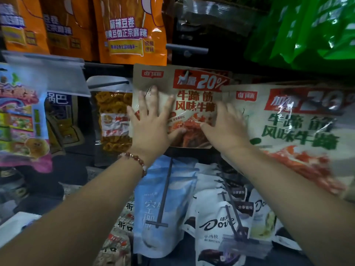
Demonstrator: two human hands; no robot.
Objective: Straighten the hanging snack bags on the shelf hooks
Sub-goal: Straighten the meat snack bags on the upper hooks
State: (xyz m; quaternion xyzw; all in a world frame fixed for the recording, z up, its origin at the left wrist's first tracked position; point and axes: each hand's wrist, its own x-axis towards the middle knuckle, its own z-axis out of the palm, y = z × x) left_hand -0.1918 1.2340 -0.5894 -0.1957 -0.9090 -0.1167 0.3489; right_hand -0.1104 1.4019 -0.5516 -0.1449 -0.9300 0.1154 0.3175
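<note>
A beige snack bag with a red 20% banner [194, 87] hangs at the centre of the shelf. My left hand [151, 121] lies flat on its left half, fingers spread and straight, thumb pointing right under the picture. My right hand [224, 125] presses its right edge with straight fingers, where a second bag of the same kind, white with green lettering [295, 127], overlaps it and tilts down to the right. A beaded bracelet [134, 160] circles my left wrist.
Orange bags [130, 29] hang on the row above, green bags [311, 29] at upper right. A clear bag of yellow rings [113, 120] hangs left of centre, a colourful bag [21, 120] at far left. Below, a pale blue bag [163, 204] and Dove pouches [217, 227] sit on hooks.
</note>
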